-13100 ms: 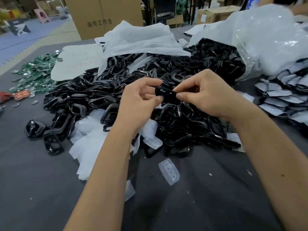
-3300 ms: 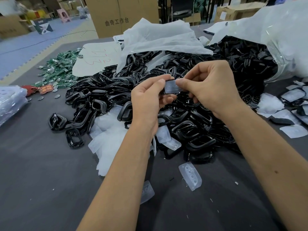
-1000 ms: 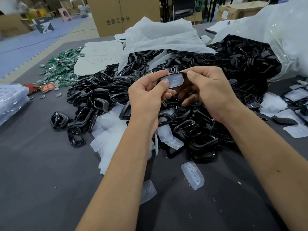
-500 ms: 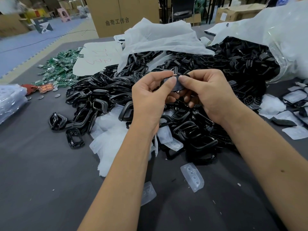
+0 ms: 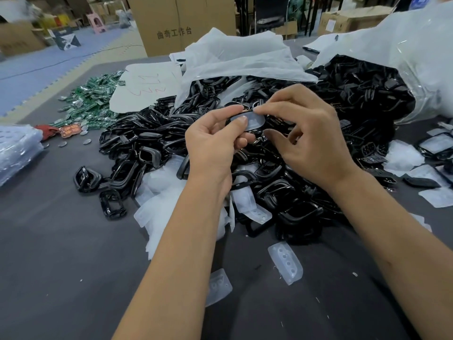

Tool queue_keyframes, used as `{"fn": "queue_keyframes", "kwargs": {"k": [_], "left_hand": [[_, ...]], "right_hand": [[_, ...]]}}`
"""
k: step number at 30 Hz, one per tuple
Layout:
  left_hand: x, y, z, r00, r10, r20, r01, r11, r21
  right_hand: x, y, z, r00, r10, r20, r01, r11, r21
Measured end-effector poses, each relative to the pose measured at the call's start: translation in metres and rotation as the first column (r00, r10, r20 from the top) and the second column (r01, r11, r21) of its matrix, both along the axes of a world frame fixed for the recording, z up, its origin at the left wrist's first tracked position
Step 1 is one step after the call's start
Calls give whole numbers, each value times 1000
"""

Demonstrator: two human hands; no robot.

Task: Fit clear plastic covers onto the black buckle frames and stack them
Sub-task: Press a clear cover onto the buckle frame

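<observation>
Bag: the clear bag [image 5: 416, 45] at the right is open, with black buckles [image 5: 362, 87] spilling out onto the gray table [image 5: 61, 241].
Left hand [image 5: 210, 146]: fingers curled, pinching the buckle frame [image 5: 250, 109].
Right hand [image 5: 311, 136]: fingertips pinch the clear cover [image 5: 253, 121] onto the frame.
Change: half a second ago the cover was hidden behind the fingers; now it shows.

Even, diffuse indoor light falls from above, moderately bright, with only soft shadows under the forearms on the grey desk [image 5: 61, 266]. Glare streaks the clear plastic bag [image 5: 416, 57] at upper right. Wide-angle bending curves the frame's edges. The upper left background is smeared and soft; the centre is fairly sharp.
</observation>
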State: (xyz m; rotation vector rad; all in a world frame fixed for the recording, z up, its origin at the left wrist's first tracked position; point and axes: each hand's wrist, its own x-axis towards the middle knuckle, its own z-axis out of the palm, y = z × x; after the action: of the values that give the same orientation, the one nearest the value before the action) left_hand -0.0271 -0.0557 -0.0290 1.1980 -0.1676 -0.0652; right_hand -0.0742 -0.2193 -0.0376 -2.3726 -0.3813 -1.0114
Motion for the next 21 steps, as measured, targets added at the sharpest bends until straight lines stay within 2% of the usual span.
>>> {"fn": "queue_keyframes", "kwargs": {"k": [5, 6, 8, 11, 14, 17, 21], "left_hand": [[2, 9, 7, 964, -178, -198, 150, 977, -151], [2, 10, 8, 956, -202, -213, 161, 967, -195], [2, 10, 7, 945, -228, -236, 160, 948, -275], [1, 9, 5, 956, -216, -197, 161, 951, -265], [0, 8, 2, 970, -199, -140, 170, 966, -195], [0, 8, 3, 969, -203, -141, 177, 968, -175], [1, 7, 2, 966, -187, -177, 148, 967, -209]], "right_hand": [[3, 0, -4, 995, 13, 104, -9, 999, -32], [4, 2, -4, 997, 26, 73, -27, 1000, 5], [4, 4, -2, 996, 78, -48, -65, 973, 222], [2, 5, 4, 931, 288, -224, -98, 789, 607], [-2, 0, 10, 797, 536, -279, -61, 531, 845], [-3, -4, 10, 711, 642, -287, -18, 424, 905], [1, 2, 11, 712, 677, -187, 11, 255, 967]]}}
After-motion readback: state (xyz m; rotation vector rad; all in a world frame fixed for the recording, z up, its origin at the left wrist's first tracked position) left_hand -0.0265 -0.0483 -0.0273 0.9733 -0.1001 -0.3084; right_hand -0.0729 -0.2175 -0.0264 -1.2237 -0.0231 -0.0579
